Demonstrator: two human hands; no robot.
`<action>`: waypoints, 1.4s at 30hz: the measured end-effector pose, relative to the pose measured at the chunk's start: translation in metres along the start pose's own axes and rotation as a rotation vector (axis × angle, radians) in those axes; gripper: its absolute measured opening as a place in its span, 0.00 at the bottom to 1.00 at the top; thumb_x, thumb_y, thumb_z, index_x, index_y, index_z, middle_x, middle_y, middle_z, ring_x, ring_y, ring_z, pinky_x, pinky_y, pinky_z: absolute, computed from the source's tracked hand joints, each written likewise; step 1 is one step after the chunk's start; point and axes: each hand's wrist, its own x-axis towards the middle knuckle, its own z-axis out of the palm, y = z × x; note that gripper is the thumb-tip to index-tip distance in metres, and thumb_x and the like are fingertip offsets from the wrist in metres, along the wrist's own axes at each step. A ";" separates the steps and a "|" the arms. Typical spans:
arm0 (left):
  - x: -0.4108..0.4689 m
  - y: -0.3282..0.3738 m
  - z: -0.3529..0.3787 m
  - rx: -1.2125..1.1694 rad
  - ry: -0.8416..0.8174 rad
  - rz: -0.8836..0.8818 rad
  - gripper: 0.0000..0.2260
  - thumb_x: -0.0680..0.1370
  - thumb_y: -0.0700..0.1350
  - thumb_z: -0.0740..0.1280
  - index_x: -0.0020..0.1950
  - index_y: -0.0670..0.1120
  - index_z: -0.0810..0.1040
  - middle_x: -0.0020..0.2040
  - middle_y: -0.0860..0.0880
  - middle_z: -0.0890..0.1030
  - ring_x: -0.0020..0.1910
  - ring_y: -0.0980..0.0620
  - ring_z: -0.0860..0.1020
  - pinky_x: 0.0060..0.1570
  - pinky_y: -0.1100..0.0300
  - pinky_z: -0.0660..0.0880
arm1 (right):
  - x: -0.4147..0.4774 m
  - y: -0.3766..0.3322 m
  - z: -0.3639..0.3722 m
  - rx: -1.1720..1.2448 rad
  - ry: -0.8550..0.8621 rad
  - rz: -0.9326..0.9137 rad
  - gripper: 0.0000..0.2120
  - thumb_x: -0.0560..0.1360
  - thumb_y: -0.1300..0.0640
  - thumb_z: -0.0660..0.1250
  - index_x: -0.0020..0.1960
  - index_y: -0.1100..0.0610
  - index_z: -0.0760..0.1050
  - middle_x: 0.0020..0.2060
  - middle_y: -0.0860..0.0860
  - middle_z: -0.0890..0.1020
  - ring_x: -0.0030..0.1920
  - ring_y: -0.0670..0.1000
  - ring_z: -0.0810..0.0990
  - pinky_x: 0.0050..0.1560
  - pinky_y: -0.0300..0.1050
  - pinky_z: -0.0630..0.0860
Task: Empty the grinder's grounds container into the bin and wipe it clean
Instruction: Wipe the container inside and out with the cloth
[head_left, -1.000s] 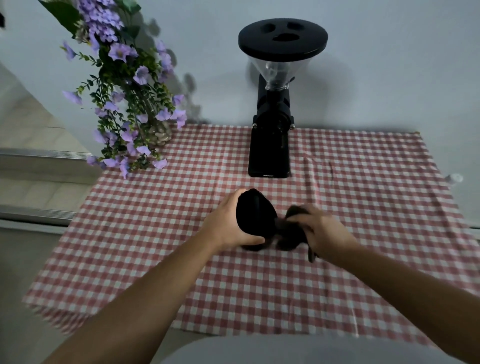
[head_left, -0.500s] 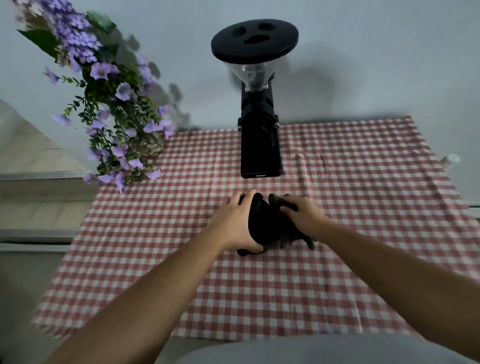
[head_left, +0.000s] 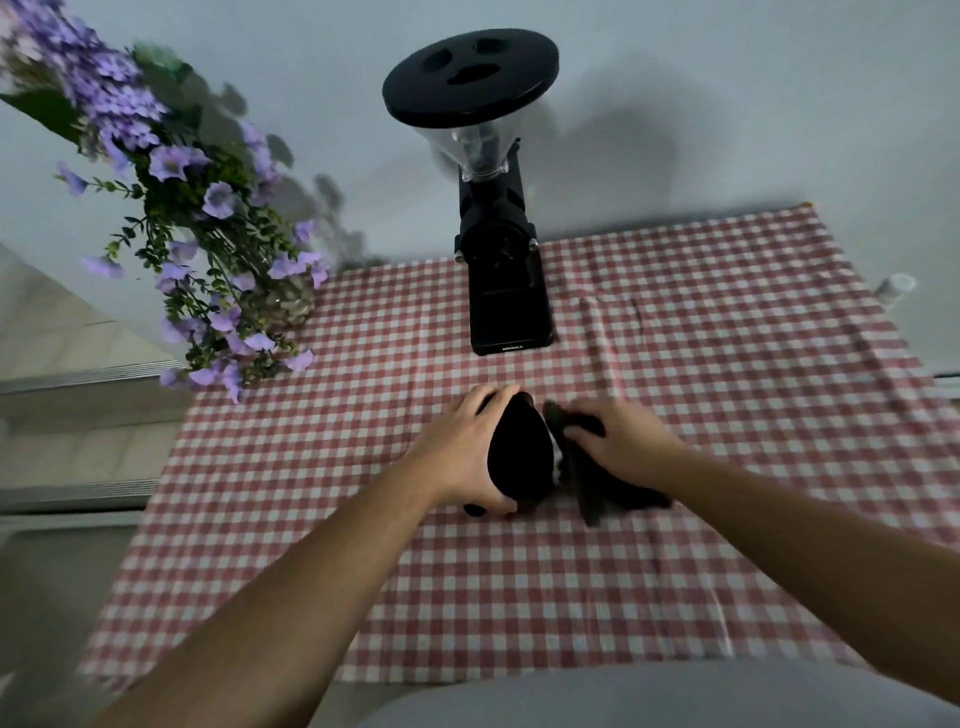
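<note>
A person's left hand (head_left: 462, 449) grips the black grounds container (head_left: 519, 452) on a red-checked cloth (head_left: 727, 389), in front of the black grinder (head_left: 496, 208). Just right of the container, the right hand (head_left: 623, 447) clutches a dark rag (head_left: 608, 488) lying on the cloth. Purple flowers (head_left: 208, 234) stand left of the grinder.
</note>
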 end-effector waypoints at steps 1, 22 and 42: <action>0.000 0.000 0.000 0.006 -0.005 -0.002 0.58 0.60 0.63 0.77 0.77 0.59 0.41 0.77 0.55 0.50 0.71 0.48 0.62 0.57 0.54 0.73 | 0.006 -0.005 0.000 0.046 0.092 0.007 0.13 0.78 0.51 0.60 0.62 0.48 0.72 0.46 0.46 0.79 0.42 0.45 0.77 0.40 0.41 0.74; -0.004 -0.012 -0.008 0.014 -0.041 0.077 0.57 0.62 0.59 0.78 0.77 0.61 0.40 0.78 0.55 0.49 0.68 0.49 0.67 0.52 0.56 0.77 | -0.010 -0.005 0.039 0.289 -0.037 0.153 0.17 0.80 0.60 0.54 0.68 0.55 0.67 0.52 0.50 0.77 0.49 0.49 0.79 0.45 0.35 0.75; 0.003 -0.006 -0.028 0.276 -0.082 0.023 0.58 0.64 0.59 0.78 0.77 0.63 0.36 0.80 0.53 0.40 0.73 0.45 0.62 0.58 0.51 0.75 | -0.019 -0.001 0.034 0.295 -0.089 0.179 0.13 0.79 0.63 0.57 0.59 0.57 0.75 0.45 0.50 0.79 0.45 0.51 0.80 0.35 0.34 0.72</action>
